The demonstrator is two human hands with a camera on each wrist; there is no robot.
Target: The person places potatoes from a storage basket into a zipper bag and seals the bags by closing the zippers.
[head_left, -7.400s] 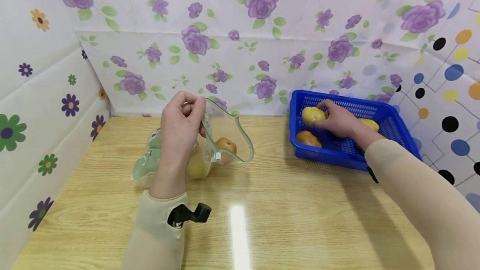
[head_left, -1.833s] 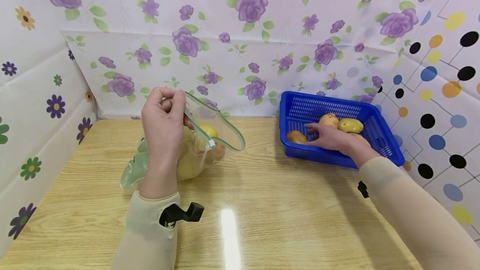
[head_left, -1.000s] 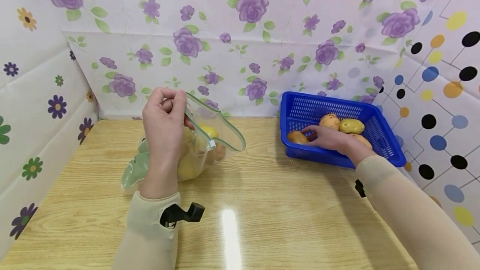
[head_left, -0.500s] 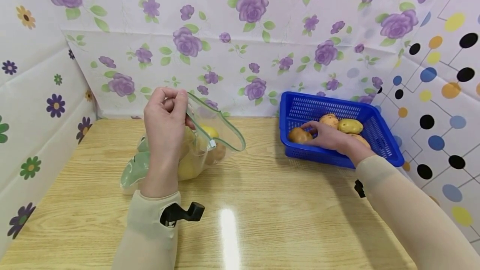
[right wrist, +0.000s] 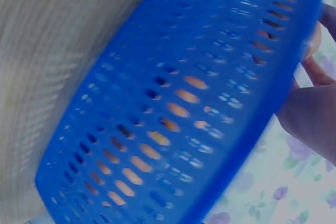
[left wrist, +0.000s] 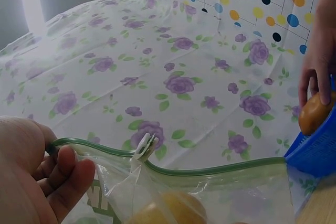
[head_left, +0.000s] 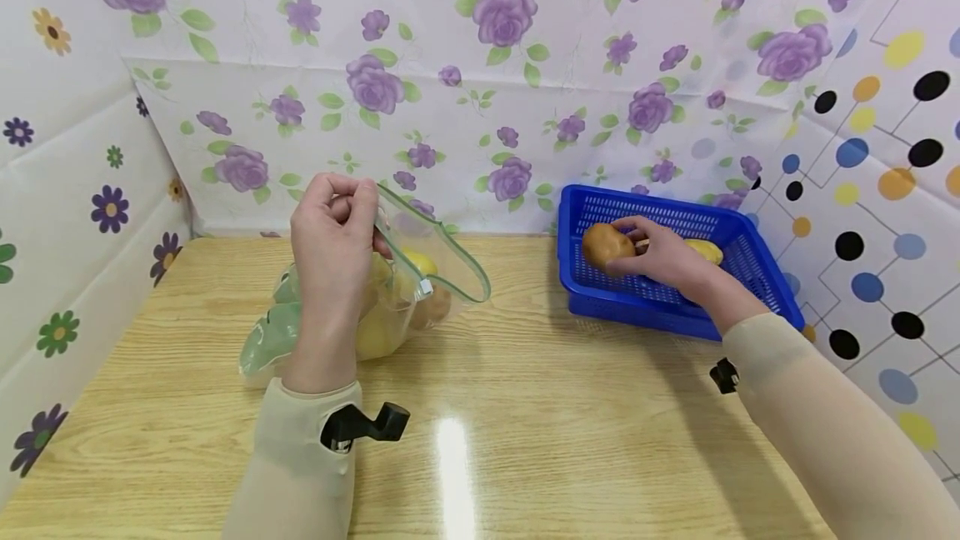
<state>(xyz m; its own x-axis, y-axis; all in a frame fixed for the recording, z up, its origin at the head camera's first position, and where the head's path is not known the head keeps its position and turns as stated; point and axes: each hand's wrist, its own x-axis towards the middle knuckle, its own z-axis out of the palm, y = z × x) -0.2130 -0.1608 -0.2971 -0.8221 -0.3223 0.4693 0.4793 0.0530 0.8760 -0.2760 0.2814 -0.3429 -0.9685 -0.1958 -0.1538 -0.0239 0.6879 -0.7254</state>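
Observation:
My left hand [head_left: 330, 232] pinches the green-edged rim of a clear zip bag [head_left: 457, 261] and holds its mouth up, facing right. Inside the bag sit several potatoes [head_left: 377, 333], yellow and brown, partly covered by my wrist. In the left wrist view a yellow potato [left wrist: 170, 211] shows through the plastic below the white slider. My right hand [head_left: 667, 257] grips a brown potato [head_left: 606, 247] between thumb and fingers, raised inside the blue basket [head_left: 637, 319] near its left end. In the right wrist view the basket wall hides most of that grip.
A yellow potato [head_left: 705, 251] lies in the basket behind my right hand, and others there are mostly hidden. The basket stands at the right back of the wooden table [head_left: 540, 432], close to the flowered cloth [head_left: 450, 132]. The bag's green-printed end [head_left: 270, 344] lies at the left.
A yellow potato held by my right hand earlier is gone from it. That hand then closed on the brown potato and lifted it off the basket floor. My left hand stays at the bag.

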